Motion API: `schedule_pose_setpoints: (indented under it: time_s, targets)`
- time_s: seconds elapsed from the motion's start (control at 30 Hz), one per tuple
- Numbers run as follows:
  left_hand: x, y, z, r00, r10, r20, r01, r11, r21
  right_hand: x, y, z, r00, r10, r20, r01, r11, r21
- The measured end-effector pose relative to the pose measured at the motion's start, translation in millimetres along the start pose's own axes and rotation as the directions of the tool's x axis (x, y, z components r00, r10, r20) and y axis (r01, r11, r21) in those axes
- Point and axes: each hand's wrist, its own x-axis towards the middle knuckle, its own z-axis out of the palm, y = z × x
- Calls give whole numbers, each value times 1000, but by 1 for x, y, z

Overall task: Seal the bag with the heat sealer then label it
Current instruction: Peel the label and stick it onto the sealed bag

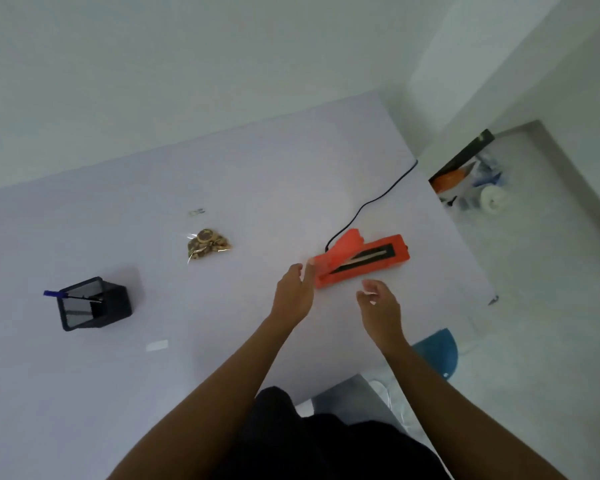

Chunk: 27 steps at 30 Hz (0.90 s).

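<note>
1. Lying flat on the pale surface (222, 168), the orange heat sealer (362, 259) sits right of centre with its lid arm raised at an angle, so the dark sealing strip shows beneath.
2. Black power cord (371, 200) runs from the sealer's far end toward the surface's far right edge.
3. Left hand (293, 292): fingers extended toward the near-left end of the sealer, fingertips at or just beside the orange casing; contact cannot be confirmed. It holds nothing.
4. Right hand (378, 303): hovers just in front of the sealer, apart from it, fingers loosely curled and relaxed, nothing held.
5. Clear bag (207, 245) with brownish contents lies on the surface, well left of the sealer and apart from both hands.
6. Small white label (157, 345) lies flat nearer the person, left of the arms.
7. Black mesh pen holder (92, 303) stands at far left; a blue pen (70, 295) rests across its rim.
8. Blue chair seat (437, 351) shows below the surface's right edge.
</note>
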Motion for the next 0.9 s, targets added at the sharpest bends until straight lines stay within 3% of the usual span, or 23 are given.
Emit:
schedule_pose_setpoints:
  time_s: [0.1, 0.2, 0.33, 0.47, 0.9]
  targets:
    - [4, 8, 35, 999, -47, -16, 47, 999, -1, 33, 20, -29, 989, 136, -56, -133, 990, 56]
    - [9, 16, 60, 993, -86, -76, 83, 996, -36, 70, 35, -49, 987, 160, -26, -159, 987, 18]
    - [22, 25, 83, 978, -112, -178, 103, 993, -60, 106, 41, -64, 989, 94, 115, -94, 996, -2]
    - [41, 44, 84, 956, -150, -254, 132, 987, -86, 138, 24, -70, 984, 45, 170, -49, 999, 20]
    - [142, 111, 6, 924, -206, -321, 217, 976, -2, 259, -87, -35, 916, -53, 398, 98, 991, -95]
